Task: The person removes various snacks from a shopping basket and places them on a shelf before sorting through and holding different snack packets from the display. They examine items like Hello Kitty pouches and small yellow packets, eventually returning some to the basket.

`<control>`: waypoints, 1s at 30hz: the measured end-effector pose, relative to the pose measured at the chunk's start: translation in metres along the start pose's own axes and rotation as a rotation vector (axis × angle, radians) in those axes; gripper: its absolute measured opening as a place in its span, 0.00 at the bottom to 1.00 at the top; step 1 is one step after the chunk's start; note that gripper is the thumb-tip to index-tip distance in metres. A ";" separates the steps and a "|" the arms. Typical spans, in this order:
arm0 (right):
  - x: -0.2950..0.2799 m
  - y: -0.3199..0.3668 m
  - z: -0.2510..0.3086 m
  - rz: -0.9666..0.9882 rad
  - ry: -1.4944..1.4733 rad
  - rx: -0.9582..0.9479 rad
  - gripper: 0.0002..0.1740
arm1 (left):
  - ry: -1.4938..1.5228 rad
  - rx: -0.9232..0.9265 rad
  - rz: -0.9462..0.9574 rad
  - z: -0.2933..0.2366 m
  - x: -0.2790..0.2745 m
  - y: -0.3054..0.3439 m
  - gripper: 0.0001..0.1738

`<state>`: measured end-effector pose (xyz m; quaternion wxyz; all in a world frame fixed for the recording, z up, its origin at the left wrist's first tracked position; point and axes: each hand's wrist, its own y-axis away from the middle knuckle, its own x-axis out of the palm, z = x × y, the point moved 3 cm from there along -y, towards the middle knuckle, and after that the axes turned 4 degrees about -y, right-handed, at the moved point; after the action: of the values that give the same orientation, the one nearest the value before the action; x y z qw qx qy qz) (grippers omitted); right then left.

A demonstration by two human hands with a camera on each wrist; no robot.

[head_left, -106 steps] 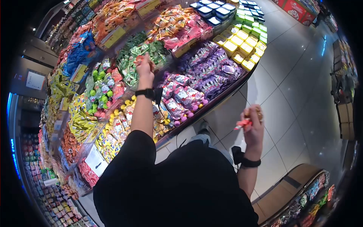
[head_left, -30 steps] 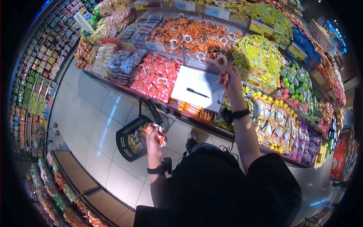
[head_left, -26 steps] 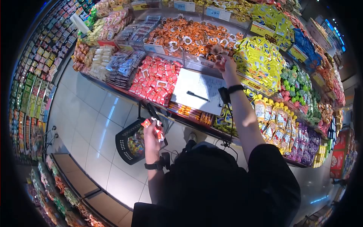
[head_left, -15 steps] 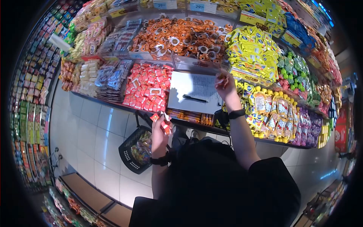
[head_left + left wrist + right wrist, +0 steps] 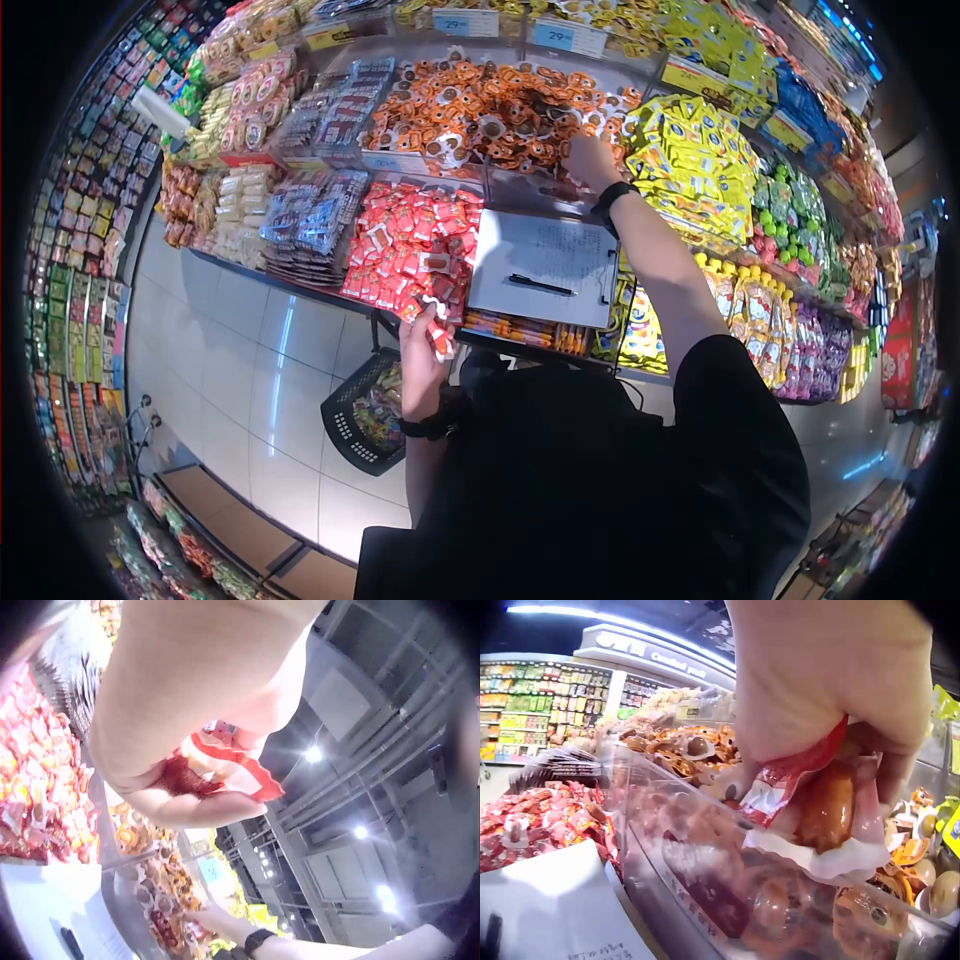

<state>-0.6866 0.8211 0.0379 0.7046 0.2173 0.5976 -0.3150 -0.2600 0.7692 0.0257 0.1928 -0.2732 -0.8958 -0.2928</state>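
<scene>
My left hand (image 5: 422,365) holds small red-and-white wrapped snack packets (image 5: 232,769) in curled fingers, in front of the heap of red packets (image 5: 405,235). Farther forward, my right hand (image 5: 592,160) reaches to the near right part of the bin of orange-and-white snack packets (image 5: 430,110). In the right wrist view its fingers grip a red-edged packet (image 5: 829,806) with a glossy brown piece showing through the clear film. That packet is at the top of the bin's clear plastic wall (image 5: 660,810). The palm hides part of it.
Between the hands lies a clipboard with a written sheet (image 5: 500,255) and a black pen (image 5: 543,285). Yellow packets (image 5: 690,160) fill the bin to the right. On the floor stands a black basket (image 5: 360,425) with wrapped items inside.
The view has turned from the green and purple packets to the red and orange ones. My right hand has moved forward from above the clipboard to the orange packets. My left hand keeps its packets.
</scene>
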 end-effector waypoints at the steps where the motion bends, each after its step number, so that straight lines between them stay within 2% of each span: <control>1: -0.003 -0.003 -0.003 0.022 -0.130 0.111 0.14 | 0.012 0.031 0.007 -0.004 -0.005 -0.004 0.10; 2: 0.002 -0.009 -0.012 0.029 -0.121 0.106 0.14 | 0.023 0.059 0.013 -0.008 -0.008 -0.007 0.10; 4: 0.018 -0.022 -0.041 0.175 -0.812 0.305 0.14 | -0.026 0.108 -0.031 -0.017 -0.006 -0.013 0.10; 5: 0.023 -0.022 -0.047 0.313 -1.051 0.390 0.17 | -0.011 0.090 -0.079 -0.019 -0.006 -0.017 0.11; 6: 0.026 -0.023 -0.053 0.314 -1.050 0.393 0.17 | -0.011 0.086 -0.080 -0.020 -0.007 -0.020 0.11; 8: 0.025 -0.014 -0.054 0.528 -1.256 0.517 0.20 | 0.020 0.085 -0.007 -0.020 -0.007 -0.026 0.11; 9: 0.026 -0.014 -0.055 0.527 -1.260 0.522 0.20 | -0.005 0.075 0.013 -0.020 -0.007 -0.029 0.11; 12: 0.027 -0.021 -0.067 0.101 -1.002 0.290 0.19 | -0.032 0.071 -0.013 -0.016 -0.002 -0.032 0.11; 13: 0.016 -0.013 -0.062 0.064 -1.000 0.274 0.17 | -0.032 0.067 -0.015 -0.014 0.000 -0.033 0.11; 14: 0.001 -0.001 -0.051 0.068 -0.998 0.278 0.17 | -0.043 0.050 -0.002 -0.012 0.001 -0.033 0.11; 16: -0.040 0.030 -0.019 0.085 -1.203 0.269 0.17 | -0.055 0.027 0.011 -0.010 0.010 -0.032 0.11; 17: -0.057 0.049 0.000 0.190 -1.403 0.359 0.17 | -0.060 0.024 0.035 -0.011 0.020 -0.030 0.11; 18: -0.060 0.060 0.001 0.191 -1.402 0.360 0.17 | -0.063 0.021 0.059 -0.010 0.026 -0.029 0.10; 20: -0.064 0.072 0.011 0.359 -1.838 0.097 0.20 | -0.074 -0.018 0.068 -0.006 0.036 -0.032 0.10; 21: -0.062 0.077 0.013 0.376 -1.919 0.014 0.24 | -0.087 -0.034 0.086 -0.002 0.043 -0.033 0.10; 22: -0.063 0.084 0.014 0.377 -1.921 0.015 0.24 | -0.102 -0.052 0.105 -0.001 0.050 -0.034 0.10; 24: -0.075 0.100 0.023 0.436 -2.130 -0.112 0.28 | -0.118 -0.072 0.137 0.008 0.056 -0.041 0.10; 25: -0.082 0.107 0.027 0.445 -2.191 -0.036 0.30 | -0.149 -0.042 0.144 0.008 0.068 -0.039 0.10; 26: -0.080 0.107 0.021 0.444 -2.194 -0.037 0.30 | -0.179 -0.010 0.152 0.008 0.078 -0.037 0.11; 28: -0.075 0.104 0.014 0.421 -1.896 -0.124 0.32 | -0.160 -0.009 0.169 0.013 0.085 -0.035 0.12; 29: -0.081 0.106 0.014 0.420 -1.709 -0.022 0.31 | -0.172 -0.039 0.172 0.016 0.087 -0.035 0.10; 30: -0.073 0.100 0.013 0.421 -1.713 -0.028 0.31 | -0.186 -0.070 0.174 0.018 0.088 -0.034 0.08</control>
<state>-0.6133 0.8965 0.1049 0.9565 0.0034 -0.1847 -0.2260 -0.3522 0.7912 0.0423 0.1239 -0.3823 -0.8719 -0.2797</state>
